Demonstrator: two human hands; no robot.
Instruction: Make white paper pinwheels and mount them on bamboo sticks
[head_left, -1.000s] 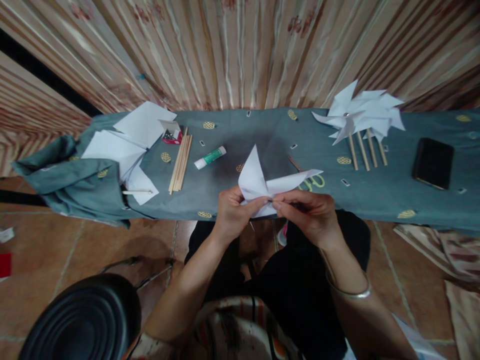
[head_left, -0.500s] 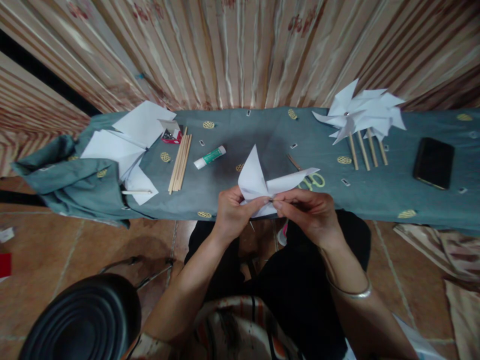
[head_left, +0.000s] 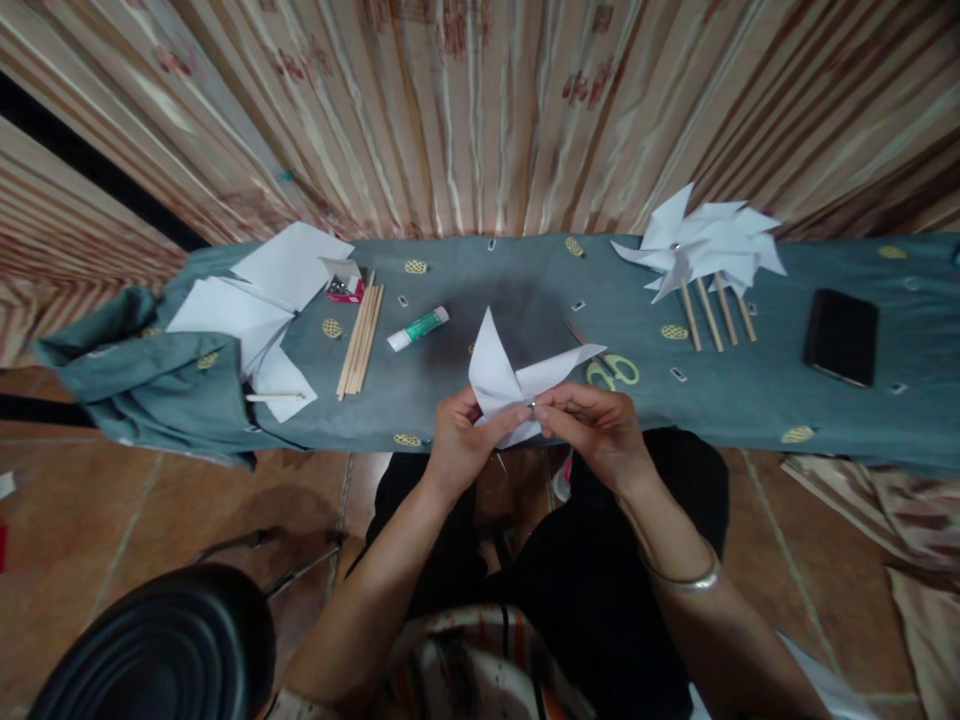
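Near the table's front edge, my left hand [head_left: 466, 440] grips a white paper pinwheel [head_left: 496, 372], its thumb pressed close to the centre. Two pointed blades stick up and to the right; the lower part is partly covered by my fingers. My right hand [head_left: 600, 428] pinches a small shiny thumbtack [head_left: 533, 405] at the pinwheel's middle, fingertips almost meeting my left thumb. Just beyond my right hand lie scissors [head_left: 624, 369] with yellow-green handles. A glue stick [head_left: 418, 328] rests on the cloth to the left of the pinwheel.
Wooden sticks [head_left: 361, 340] lie beside a small open red box [head_left: 344, 283] of metal bits. White paper sheets [head_left: 292, 262] are at the left. Several pinwheels on sticks [head_left: 701, 245] and a black phone [head_left: 842, 338] lie right. A black stool [head_left: 161, 650] stands lower left.
The whole view has shifted slightly, with the table lower in the frame. My hands keep the same hold on the pinwheel and thumbtack, with the shiny head now showing a little more.
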